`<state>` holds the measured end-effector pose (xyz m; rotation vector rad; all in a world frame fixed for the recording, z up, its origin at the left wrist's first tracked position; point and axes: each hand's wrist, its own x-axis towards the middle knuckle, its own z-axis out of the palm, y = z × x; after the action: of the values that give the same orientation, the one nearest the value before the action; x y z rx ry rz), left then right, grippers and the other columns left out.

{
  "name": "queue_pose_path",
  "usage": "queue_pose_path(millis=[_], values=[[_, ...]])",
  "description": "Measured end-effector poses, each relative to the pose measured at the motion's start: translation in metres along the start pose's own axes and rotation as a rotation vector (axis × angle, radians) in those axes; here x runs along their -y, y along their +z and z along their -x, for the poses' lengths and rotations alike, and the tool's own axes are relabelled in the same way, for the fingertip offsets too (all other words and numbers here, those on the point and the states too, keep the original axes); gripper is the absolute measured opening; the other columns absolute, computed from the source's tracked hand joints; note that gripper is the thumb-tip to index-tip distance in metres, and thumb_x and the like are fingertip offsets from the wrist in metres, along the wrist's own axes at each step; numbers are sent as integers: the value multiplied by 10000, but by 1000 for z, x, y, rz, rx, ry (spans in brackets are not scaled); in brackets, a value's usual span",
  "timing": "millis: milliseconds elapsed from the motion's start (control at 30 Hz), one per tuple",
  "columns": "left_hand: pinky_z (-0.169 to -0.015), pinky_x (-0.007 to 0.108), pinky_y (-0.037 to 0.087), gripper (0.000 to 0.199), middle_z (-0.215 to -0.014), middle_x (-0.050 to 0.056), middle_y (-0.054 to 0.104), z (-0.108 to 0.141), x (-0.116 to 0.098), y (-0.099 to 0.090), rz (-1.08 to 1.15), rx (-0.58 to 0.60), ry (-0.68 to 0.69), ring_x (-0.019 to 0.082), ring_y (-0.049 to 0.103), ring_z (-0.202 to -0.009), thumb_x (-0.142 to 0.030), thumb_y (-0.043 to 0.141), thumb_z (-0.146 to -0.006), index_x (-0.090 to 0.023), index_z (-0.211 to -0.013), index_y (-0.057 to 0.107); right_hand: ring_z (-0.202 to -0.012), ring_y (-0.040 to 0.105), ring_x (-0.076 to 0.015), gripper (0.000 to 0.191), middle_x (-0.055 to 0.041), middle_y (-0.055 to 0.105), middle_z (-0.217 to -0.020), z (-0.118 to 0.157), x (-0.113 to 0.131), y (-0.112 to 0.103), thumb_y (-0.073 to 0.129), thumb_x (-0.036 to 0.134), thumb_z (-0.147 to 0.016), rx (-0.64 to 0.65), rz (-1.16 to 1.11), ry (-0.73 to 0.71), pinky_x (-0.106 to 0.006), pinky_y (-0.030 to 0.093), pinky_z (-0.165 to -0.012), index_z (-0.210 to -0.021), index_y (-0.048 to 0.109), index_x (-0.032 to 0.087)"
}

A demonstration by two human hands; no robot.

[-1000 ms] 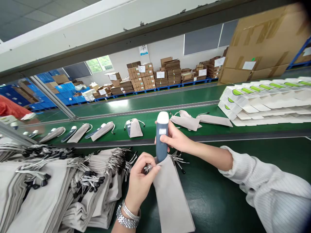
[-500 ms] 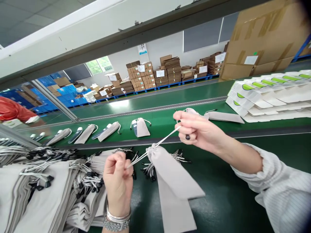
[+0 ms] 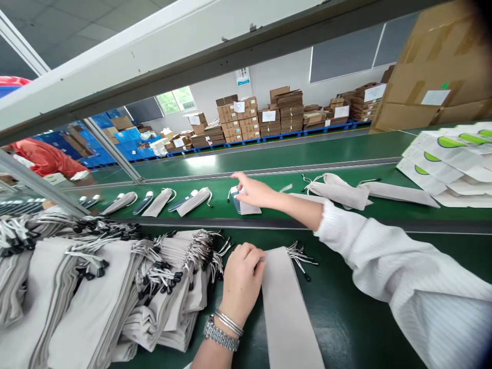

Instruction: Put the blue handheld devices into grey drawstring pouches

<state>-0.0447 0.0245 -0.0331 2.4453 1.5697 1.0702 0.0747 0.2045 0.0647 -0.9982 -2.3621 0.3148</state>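
Note:
My left hand (image 3: 243,282), with curled fingers, grips the upper left corner of a flat grey drawstring pouch (image 3: 290,307) on the green work surface. The pouch's white cords with black ends lie at its top right. My right hand (image 3: 255,192) is stretched across to the belt, index finger extended and fingers apart. Under it lies another grey pouch (image 3: 249,209) with a dark blue, white-capped item (image 3: 235,200) partly out of it; my fingers hide part of both. A closed, filled pouch (image 3: 338,189) rests on the belt beyond my right forearm.
Thick stacks of grey pouches (image 3: 92,302) fill the left side. More pouches and blue items (image 3: 143,203) line the green belt (image 3: 215,179). White-and-green cartons (image 3: 442,164) stand at right. A metal beam (image 3: 154,77) crosses overhead. A person in a red sleeve (image 3: 49,158) is far left.
The drawn pouch left my hands and now lies on the belt at right. My right hand moved left to another pouch on the belt; my left hand moved to the flat pouch's top.

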Motion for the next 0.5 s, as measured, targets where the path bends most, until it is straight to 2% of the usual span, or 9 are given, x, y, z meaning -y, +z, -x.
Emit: queue_pose_path(millis=[67, 133, 233, 367, 500], values=[[-775, 358, 441, 162, -904, 40, 617, 0, 0, 1, -39, 0, 2, 211, 554, -870, -64, 525, -857, -202, -873, 608, -1015, 612, -229, 538, -130, 622, -1228, -25, -9, 32, 554, 269, -898, 106, 109, 105, -286, 473, -772, -1396, 400, 137], [-767, 359, 422, 165, -902, 33, 615, 1, 0, 3, -69, 8, -11, 213, 543, -869, -49, 539, -842, -202, -877, 592, -1123, 584, -288, 474, -195, 603, -1266, -43, -16, 57, 590, 256, -879, 131, 172, 206, -322, 469, -850, -1306, 490, 77], [-753, 359, 386, 149, -865, 24, 594, 1, -1, 4, -116, 35, -14, 206, 514, -842, -53, 528, -855, -197, -828, 553, -1196, 548, -360, 504, -282, 561, -1294, -58, -27, 79, 662, 235, -819, 136, 232, 340, -384, 457, -903, -1249, 523, 11], [-790, 372, 350, 175, -812, 12, 577, 1, -3, 0, -104, 87, 52, 192, 492, -835, -81, 464, -905, -193, -771, 479, -1136, 588, -352, 531, -255, 633, -1187, -57, -42, 78, 700, 263, -782, 166, 207, 439, -392, 454, -886, -1231, 538, 32], [-812, 358, 338, 140, -821, -9, 563, 0, -6, -9, 135, 68, 46, 169, 489, -837, -115, 493, -912, -200, -811, 447, -989, 636, -265, 490, -158, 662, -1138, -36, -48, 53, 677, 422, -804, 175, 49, 410, -302, 476, -756, -1167, 562, 115]])
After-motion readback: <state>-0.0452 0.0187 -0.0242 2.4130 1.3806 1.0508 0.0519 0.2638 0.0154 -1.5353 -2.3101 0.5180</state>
